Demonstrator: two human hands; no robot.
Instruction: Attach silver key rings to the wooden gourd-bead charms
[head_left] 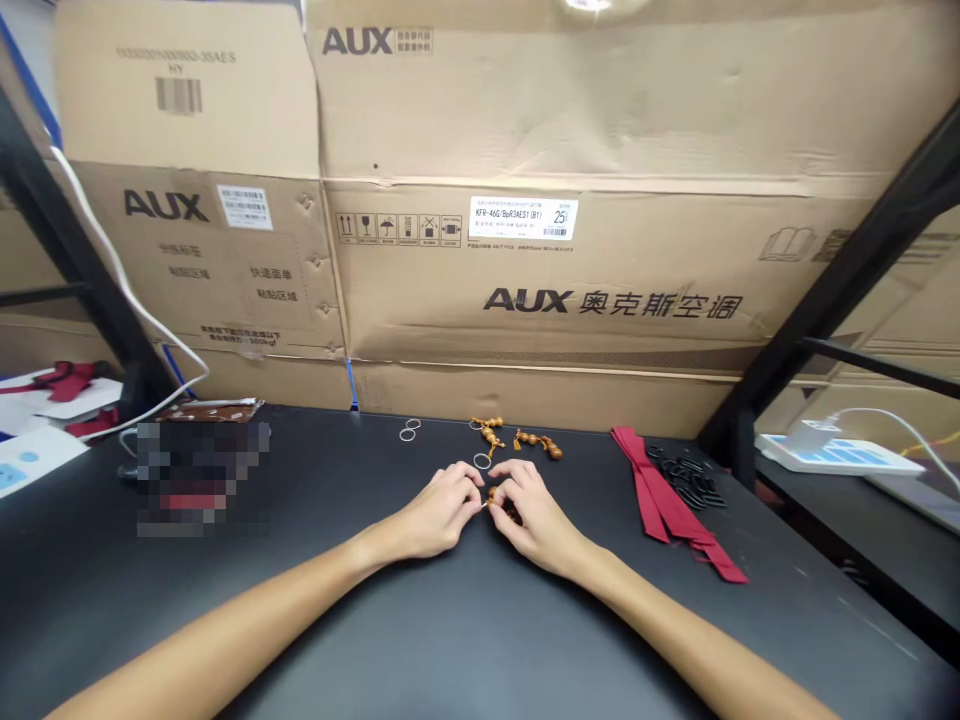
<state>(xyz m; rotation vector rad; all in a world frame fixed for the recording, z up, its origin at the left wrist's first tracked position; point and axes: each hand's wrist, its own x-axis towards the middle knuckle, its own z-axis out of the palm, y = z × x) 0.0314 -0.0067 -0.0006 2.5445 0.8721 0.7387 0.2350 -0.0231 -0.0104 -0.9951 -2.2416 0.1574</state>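
Note:
My left hand (442, 510) and my right hand (534, 508) meet at the middle of the black table (375, 620), fingers pinched together. Between the fingertips sits a small brown wooden bead charm (495, 497); the right hand holds it, and the left pinches something thin at its end that is too small to name. Just beyond the fingers lies a metal key ring (482, 461). Two more wooden bead charms (487, 430) (538, 442) lie further back.
Red ribbons (664, 495) and a heap of black rings (694, 480) lie to the right. Two linked metal rings (409, 430) sit at the back. Cardboard boxes (570, 290) wall the rear. A pixelated patch (199, 475) is at left, a power strip (832, 452) at right.

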